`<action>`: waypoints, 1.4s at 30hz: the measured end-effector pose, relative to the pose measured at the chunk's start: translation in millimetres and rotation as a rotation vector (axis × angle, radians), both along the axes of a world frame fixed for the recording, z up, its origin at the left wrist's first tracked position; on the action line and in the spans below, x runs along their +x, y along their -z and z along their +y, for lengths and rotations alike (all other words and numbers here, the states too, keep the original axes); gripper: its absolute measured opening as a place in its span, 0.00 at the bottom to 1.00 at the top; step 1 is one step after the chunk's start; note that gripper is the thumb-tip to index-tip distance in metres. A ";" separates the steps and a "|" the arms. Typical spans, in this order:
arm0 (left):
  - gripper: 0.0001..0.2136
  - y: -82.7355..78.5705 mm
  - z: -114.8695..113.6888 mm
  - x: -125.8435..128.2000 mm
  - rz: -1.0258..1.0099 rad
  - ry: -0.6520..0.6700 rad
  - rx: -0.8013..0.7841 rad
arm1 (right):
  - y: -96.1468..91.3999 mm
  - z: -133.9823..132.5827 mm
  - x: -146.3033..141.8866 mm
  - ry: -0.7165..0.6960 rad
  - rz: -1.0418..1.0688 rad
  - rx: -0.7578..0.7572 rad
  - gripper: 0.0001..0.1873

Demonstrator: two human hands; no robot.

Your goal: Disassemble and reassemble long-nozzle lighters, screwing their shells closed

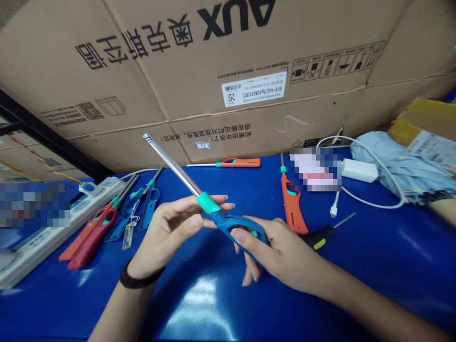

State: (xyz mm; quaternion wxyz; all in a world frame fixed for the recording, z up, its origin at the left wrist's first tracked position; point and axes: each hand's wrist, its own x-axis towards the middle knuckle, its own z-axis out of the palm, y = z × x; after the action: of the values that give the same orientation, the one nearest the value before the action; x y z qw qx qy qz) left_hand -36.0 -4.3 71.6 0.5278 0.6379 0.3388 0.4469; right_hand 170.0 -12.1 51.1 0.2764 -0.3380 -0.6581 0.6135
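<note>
A blue gas lighter [228, 225] with a green collar and a long metal tube is tilted up to the left, above the table. My right hand [281, 251] grips its handle, the thumb lying across the trigger opening. Close by the collar is my left hand [174, 225], its fingers stretched out behind the lighter and its thumb apart from it. Whether those fingers touch the collar is hard to tell. An orange lighter [294, 209] lies to the right of my hands, and another orange lighter [240, 163] lies farther back.
On the left lie a red lighter [90, 244], blue lighter shell pieces [149, 209] and a white power strip [85, 209]. A screwdriver [318, 237], a white cable adapter [359, 170] and a light-blue cloth [379, 161] are at right. A large cardboard box [199, 95] stands behind.
</note>
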 end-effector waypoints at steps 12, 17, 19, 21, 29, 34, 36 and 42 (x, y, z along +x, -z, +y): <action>0.06 10.4 -4.0 27.8 -0.179 -0.092 -0.093 | 16.1 4.0 -10.2 0.007 0.176 -0.104 0.20; 0.04 16.1 -7.0 33.0 -0.203 -0.211 -0.081 | 21.3 2.6 -14.1 0.020 0.221 -0.158 0.20; 0.03 17.3 -7.6 33.7 -0.194 -0.233 -0.069 | 21.6 1.8 -14.9 0.040 0.232 -0.158 0.19; 0.03 18.3 -7.9 34.7 -0.177 -0.238 -0.061 | 21.9 0.9 -15.3 0.068 0.238 -0.138 0.19; 0.02 17.7 -10.6 41.2 -0.112 -0.219 -0.048 | 25.1 -1.6 -17.4 0.135 0.315 -0.097 0.21; 0.03 16.3 -8.6 41.3 -0.108 -0.204 -0.060 | 20.5 -1.1 -17.0 0.138 0.322 -0.112 0.21; 0.03 16.1 -7.4 41.4 -0.140 -0.216 -0.059 | 18.0 -0.8 -16.2 0.127 0.310 -0.107 0.21; 0.05 17.0 -5.7 40.5 -0.176 -0.171 -0.199 | 17.1 1.9 -14.6 0.133 0.295 -0.091 0.15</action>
State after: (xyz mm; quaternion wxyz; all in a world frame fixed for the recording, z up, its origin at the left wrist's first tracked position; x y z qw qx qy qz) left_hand 4.5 -10.1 54.6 0.5759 0.5097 0.3872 0.5086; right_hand 155.4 -10.2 34.0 0.3943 -0.2993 -0.5582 0.6659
